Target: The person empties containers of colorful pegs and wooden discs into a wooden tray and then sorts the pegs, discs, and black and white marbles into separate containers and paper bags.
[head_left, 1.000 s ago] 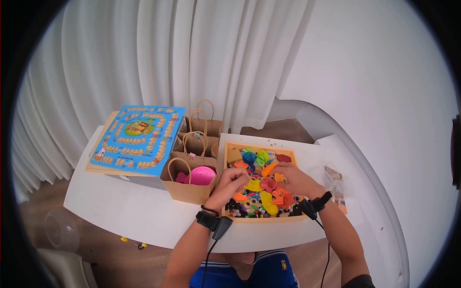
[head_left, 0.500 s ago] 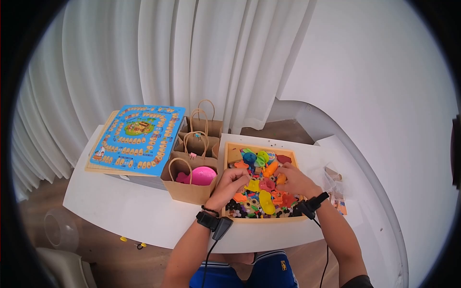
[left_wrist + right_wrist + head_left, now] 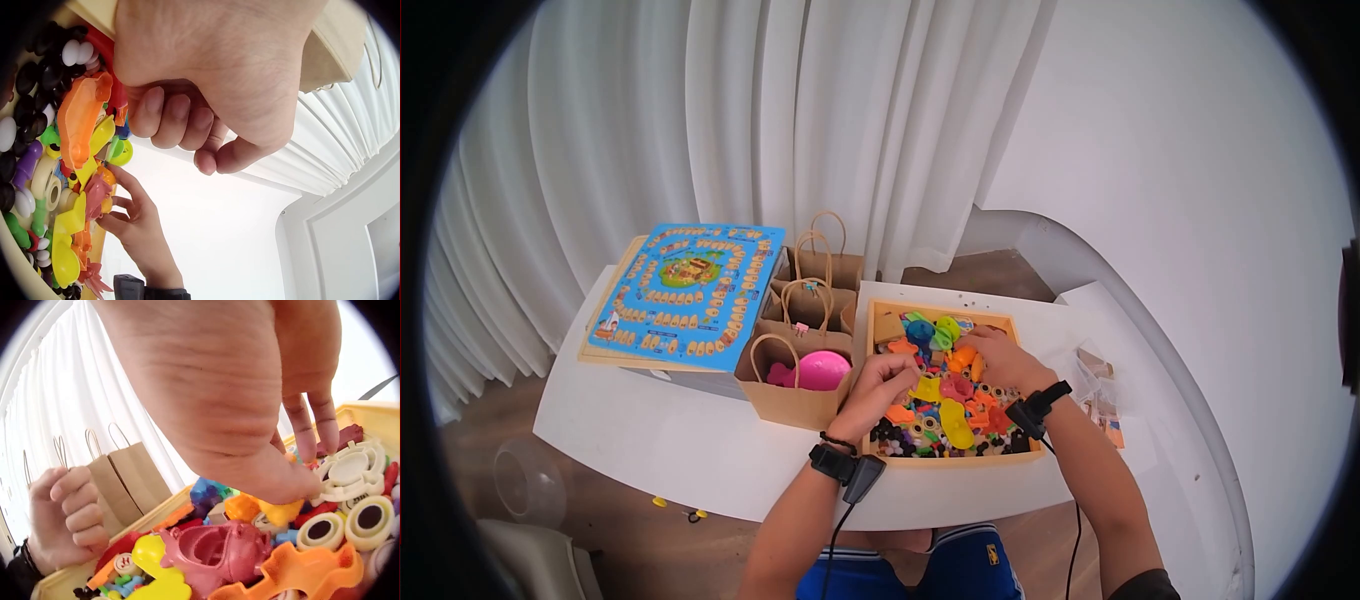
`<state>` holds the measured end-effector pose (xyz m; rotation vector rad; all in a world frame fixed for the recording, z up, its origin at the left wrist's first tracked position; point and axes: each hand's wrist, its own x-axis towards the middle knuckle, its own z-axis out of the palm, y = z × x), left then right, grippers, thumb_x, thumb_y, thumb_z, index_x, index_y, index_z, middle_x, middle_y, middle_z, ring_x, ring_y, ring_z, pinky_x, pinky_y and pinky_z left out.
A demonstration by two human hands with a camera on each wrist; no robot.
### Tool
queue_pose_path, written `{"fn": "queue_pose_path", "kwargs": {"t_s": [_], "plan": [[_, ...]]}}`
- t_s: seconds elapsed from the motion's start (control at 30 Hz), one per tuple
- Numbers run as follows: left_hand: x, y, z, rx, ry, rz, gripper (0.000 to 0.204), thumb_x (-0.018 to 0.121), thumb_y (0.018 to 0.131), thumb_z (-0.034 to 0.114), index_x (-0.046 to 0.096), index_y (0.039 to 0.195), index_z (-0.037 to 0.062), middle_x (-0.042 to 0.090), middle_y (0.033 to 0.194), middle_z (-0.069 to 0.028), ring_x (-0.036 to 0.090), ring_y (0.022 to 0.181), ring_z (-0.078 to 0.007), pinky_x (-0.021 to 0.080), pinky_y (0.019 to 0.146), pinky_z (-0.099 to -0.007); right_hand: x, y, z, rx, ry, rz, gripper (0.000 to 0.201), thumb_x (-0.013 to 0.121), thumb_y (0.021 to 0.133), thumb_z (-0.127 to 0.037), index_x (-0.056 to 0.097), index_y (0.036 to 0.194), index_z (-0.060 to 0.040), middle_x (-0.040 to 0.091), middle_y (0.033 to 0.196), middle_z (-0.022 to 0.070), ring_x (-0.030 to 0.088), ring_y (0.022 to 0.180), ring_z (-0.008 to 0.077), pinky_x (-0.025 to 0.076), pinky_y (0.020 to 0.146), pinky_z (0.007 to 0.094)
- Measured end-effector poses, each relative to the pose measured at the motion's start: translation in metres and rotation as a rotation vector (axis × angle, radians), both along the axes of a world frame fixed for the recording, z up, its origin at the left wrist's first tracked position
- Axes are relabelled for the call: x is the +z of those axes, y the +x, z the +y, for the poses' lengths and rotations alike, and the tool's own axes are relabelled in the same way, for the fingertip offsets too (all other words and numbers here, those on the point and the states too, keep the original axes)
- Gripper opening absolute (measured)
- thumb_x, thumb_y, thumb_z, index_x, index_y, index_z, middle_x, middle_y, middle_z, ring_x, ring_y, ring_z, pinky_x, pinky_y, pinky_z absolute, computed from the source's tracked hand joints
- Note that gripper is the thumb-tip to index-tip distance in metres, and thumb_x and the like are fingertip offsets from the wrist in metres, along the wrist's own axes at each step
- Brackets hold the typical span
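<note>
A shallow wooden box point(image 3: 960, 462) holds many small colourful plastic pieces. Over its left side, my left hand point(image 3: 880, 392) hangs with curled fingers, thumb and index tips together and nothing visible between them in the left wrist view. My right hand point(image 3: 1012, 362) reaches into the box's upper right, fingers spread and lightly bent at an orange piece point(image 3: 963, 359). In the right wrist view the thumb lies by a yellow-orange piece point(image 3: 281, 511), beside a white ring-shaped piece point(image 3: 350, 469); the fingertips' contact is partly hidden. A dark pink piece point(image 3: 219, 550) lies nearer the camera.
Brown paper bags point(image 3: 795, 400) stand left of the box, the front one holding a pink bowl point(image 3: 825, 370). A blue game board point(image 3: 685, 290) lies farther left. Clear plastic packaging point(image 3: 1097, 385) is on the table's right. White curtains hang behind.
My right hand has moved up and slightly left in the box, and the orange piece near it has shifted. The long yellow piece has moved slightly left. My left hand stays nearly still.
</note>
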<state>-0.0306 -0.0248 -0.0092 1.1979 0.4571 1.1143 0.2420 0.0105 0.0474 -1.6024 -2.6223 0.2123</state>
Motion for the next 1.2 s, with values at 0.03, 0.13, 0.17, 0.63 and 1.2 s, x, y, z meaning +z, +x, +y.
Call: {"fn": "queue_pose_path", "kwargs": {"t_s": [0.03,0.13,0.17,0.63,1.2], "plan": [[0.001,0.000,0.000,0.000,0.000,0.000,0.021,0.062,0.101,0.013,0.060,0.081,0.0063,0.046,0.069,0.0073,0.039,0.059,-0.0018,0.027,0.054,-0.0223,-0.002,0.001,0.000,0.000,0.000,0.000,0.063,0.074,0.073,0.005,0.062,0.134,-0.0056,0.059,0.138,0.0170,0.056,0.127,0.0371,0.050,0.106,0.0424],[0.002,0.000,-0.002,0.009,-0.030,-0.008,0.022,0.062,0.101,0.014,0.060,0.081,0.0061,0.045,0.068,0.0074,0.038,0.059,-0.0019,0.027,0.054,-0.0224,-0.004,0.001,-0.003,0.015,-0.041,0.001,0.063,0.076,0.074,-0.001,0.061,0.134,-0.0054,0.060,0.137,0.0161,0.055,0.130,0.0372,0.050,0.107,0.0430],[0.002,-0.001,-0.001,0.004,-0.010,0.001,0.022,0.062,0.101,0.014,0.060,0.081,0.0061,0.045,0.069,0.0075,0.037,0.059,-0.0019,0.027,0.054,-0.0224,0.002,0.000,-0.009,-0.019,-0.038,-0.013,0.062,0.077,0.075,-0.004,0.061,0.135,-0.0052,0.061,0.136,0.0171,0.055,0.129,0.0374,0.050,0.107,0.0431],[0.004,-0.001,-0.002,-0.003,0.017,0.024,0.018,0.062,0.100,0.014,0.061,0.083,0.0055,0.050,0.073,0.0073,0.043,0.064,-0.0020,0.033,0.057,-0.0218,0.068,-0.022,-0.022,-0.067,-0.218,0.405,0.057,0.078,0.082,-0.019,0.061,0.133,0.0003,0.069,0.111,0.0173,0.069,0.092,0.0268,0.055,0.084,0.0357],[-0.001,0.001,0.000,0.005,0.007,0.003,0.017,0.063,0.102,0.013,0.064,0.090,0.0014,0.042,0.067,0.0067,0.036,0.058,-0.0033,0.027,0.054,-0.0240,0.124,-0.190,0.039,0.283,-0.044,0.171,0.044,0.073,0.080,-0.015,0.066,0.119,0.0035,0.073,0.095,0.0208,0.073,0.087,0.0333,0.058,0.079,0.0397]]}}
